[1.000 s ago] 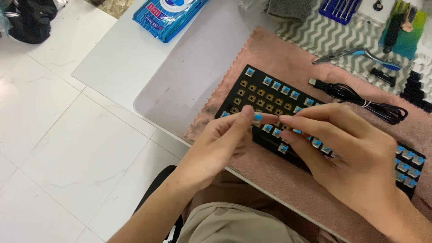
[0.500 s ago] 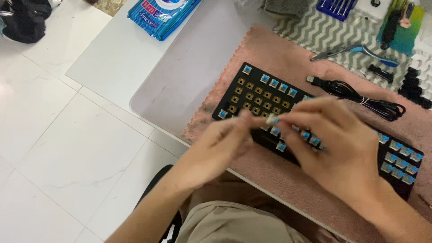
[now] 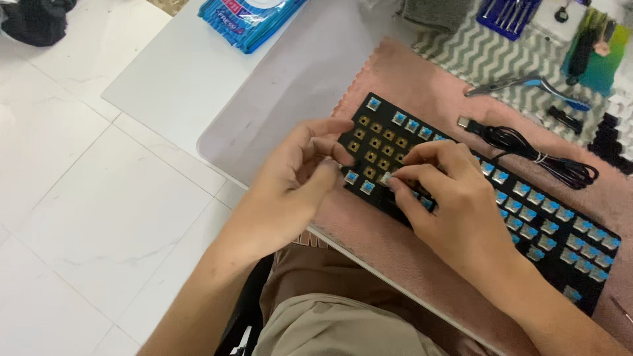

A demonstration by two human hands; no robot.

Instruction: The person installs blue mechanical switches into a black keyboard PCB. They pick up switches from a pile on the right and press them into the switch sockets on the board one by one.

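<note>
One black mechanical keyboard (image 3: 527, 217) without keycaps, fitted with blue switches, lies on one pink cloth mat (image 3: 422, 86) on the white table (image 3: 191, 72). Right hand (image 3: 455, 198): fingers pinched together on what appears to be one small blue switch (image 3: 385, 178) over the keyboard's left end; the view is blurred there. Left hand (image 3: 297, 171): fingers curled and apart, hovering just beside the keyboard's left edge, holding nothing visible. One coiled black cable (image 3: 534, 148) lies just behind the keyboard. One blue wet-wipe packet (image 3: 247, 16) sits well apart.
</note>
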